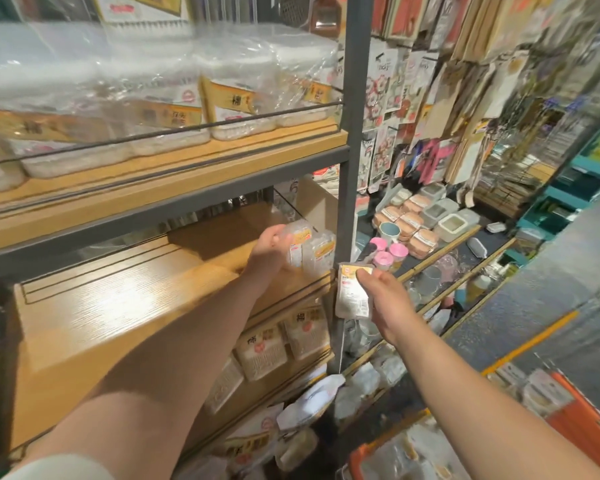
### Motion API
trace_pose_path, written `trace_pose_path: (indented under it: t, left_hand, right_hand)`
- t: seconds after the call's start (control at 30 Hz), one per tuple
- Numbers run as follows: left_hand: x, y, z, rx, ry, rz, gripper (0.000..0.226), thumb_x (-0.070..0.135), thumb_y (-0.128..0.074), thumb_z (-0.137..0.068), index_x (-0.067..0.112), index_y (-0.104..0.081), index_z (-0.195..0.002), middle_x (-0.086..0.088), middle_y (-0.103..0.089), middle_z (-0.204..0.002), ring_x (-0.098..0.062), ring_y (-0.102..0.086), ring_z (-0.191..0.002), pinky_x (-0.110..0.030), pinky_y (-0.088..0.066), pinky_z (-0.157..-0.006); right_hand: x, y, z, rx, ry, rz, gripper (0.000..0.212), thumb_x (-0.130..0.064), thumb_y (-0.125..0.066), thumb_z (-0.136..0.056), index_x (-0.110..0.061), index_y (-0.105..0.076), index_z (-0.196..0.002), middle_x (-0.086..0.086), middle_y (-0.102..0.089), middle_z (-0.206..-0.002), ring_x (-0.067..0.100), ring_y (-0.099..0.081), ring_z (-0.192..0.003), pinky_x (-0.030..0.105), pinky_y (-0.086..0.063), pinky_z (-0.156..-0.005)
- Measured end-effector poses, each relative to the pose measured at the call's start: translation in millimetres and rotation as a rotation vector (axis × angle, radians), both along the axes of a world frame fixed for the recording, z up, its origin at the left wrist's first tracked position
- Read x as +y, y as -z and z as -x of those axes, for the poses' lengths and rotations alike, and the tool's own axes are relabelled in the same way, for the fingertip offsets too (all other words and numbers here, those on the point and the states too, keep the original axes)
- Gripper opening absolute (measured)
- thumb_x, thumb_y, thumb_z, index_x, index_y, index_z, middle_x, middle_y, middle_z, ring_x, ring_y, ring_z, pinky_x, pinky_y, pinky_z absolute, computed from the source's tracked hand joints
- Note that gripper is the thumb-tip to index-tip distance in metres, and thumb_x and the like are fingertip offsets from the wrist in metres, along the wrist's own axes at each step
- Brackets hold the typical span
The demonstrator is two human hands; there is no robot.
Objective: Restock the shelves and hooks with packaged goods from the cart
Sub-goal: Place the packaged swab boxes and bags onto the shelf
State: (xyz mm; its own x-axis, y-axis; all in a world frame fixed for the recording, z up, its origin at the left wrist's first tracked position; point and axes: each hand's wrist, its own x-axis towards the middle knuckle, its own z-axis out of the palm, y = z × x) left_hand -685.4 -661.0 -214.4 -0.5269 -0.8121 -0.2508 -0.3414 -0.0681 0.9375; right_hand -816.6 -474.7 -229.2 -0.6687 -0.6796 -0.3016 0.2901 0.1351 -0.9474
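- Shelving unit: grey metal upright with wooden shelves running left of it; the view is blurred at the edges.
- Upper shelf: lined with large clear-wrapped packs bearing yellow labels, held behind a thin wire rail.
- Middle shelf: light wood, mostly bare board on its left; stock stands only at its right end, beside the upright.
- Lower shelf: further labelled packs lie beneath the middle shelf, some tilted.
- Orange cart: bottom right corner, holding clear-wrapped goods.
- Neighbouring bay, right of the upright: hanging carded goods above, lidded containers and pink-lidded tubs below.
- Left hand: reaching over the middle shelf, fingers curled round a small clear packet with a yellow-orange label. That packet sits at the shelf's right end, touching a like packet just beside it.
- Right hand: held in front of the upright, below the middle shelf's edge, thumb and fingers pinching a flat labelled packet in the air, clear of any shelf.
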Motion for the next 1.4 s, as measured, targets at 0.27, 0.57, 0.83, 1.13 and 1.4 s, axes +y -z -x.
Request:
trace_pose_path:
  t: [0.27, 0.57, 0.83, 1.13, 1.4]
  left_hand:
    - [31.6, -15.6, -4.5, -0.008, 0.218, 0.002, 0.097, 0.076, -0.038, -0.072, 0.010, -0.041, -0.142, -0.018, -0.053, -0.134, -0.033, -0.050, -0.124, -0.048, -0.037, -0.108]
    - [33.5, -25.6, -32.6, 0.143, -0.029, 0.002, 0.040, 0.043, -0.045, -0.099, 0.032, -0.048, -0.137, 0.001, -0.057, -0.132, -0.020, -0.058, -0.112, -0.033, -0.048, -0.089]
    - [61.5, -54.6, -71.3, 0.157, 0.159, 0.062, 0.004, 0.031, -0.062, -0.091, 0.027, -0.064, -0.091, 0.015, -0.067, -0.081, 0.007, -0.062, -0.064, -0.008, -0.043, -0.054]
    - [34.6, -57.1, -87.8, 0.182, -0.075, 0.080, 0.021, 0.015, -0.063, -0.092, 0.013, -0.064, -0.113, 0.001, -0.072, -0.093, -0.006, -0.067, -0.071, -0.022, -0.050, -0.058]
    - [-2.9, -38.6, -47.4, -0.009, -0.258, 0.092, 0.041, 0.045, -0.063, -0.091, 0.005, -0.065, -0.100, -0.008, -0.068, -0.093, -0.019, -0.061, -0.076, -0.035, -0.051, -0.070]
  right_hand:
    - [-5.5, -7.3, -2.1, 0.010, -0.086, -0.026, 0.025, -0.028, -0.064, -0.093, -0.010, -0.062, -0.111, 0.011, -0.074, -0.103, 0.029, -0.070, -0.098, 0.053, -0.051, -0.096]
    - [-20.6, -25.9, -23.1, -0.022, -0.221, 0.053, 0.020, -0.028, -0.060, -0.095, -0.010, -0.065, -0.104, 0.009, -0.074, -0.096, 0.028, -0.069, -0.097, 0.048, -0.053, -0.091]
    - [-38.1, -37.0, -66.9, -0.009, -0.492, 0.223, 0.076, -0.051, -0.066, -0.082, 0.010, -0.053, -0.126, 0.039, -0.056, -0.114, 0.046, -0.059, -0.100, 0.054, -0.049, -0.083]
    - [-39.6, -43.3, -65.2, -0.089, -0.435, 0.118, 0.028, -0.037, -0.050, -0.100, -0.011, -0.060, -0.098, 0.024, -0.057, -0.087, 0.023, -0.057, -0.080, 0.029, -0.043, -0.077]
    - [-20.3, -43.9, -42.1, -0.100, -0.164, -0.031, 0.017, -0.030, -0.059, -0.096, -0.016, -0.057, -0.087, 0.000, -0.052, -0.074, 0.012, -0.049, -0.068, 0.026, -0.044, -0.071]
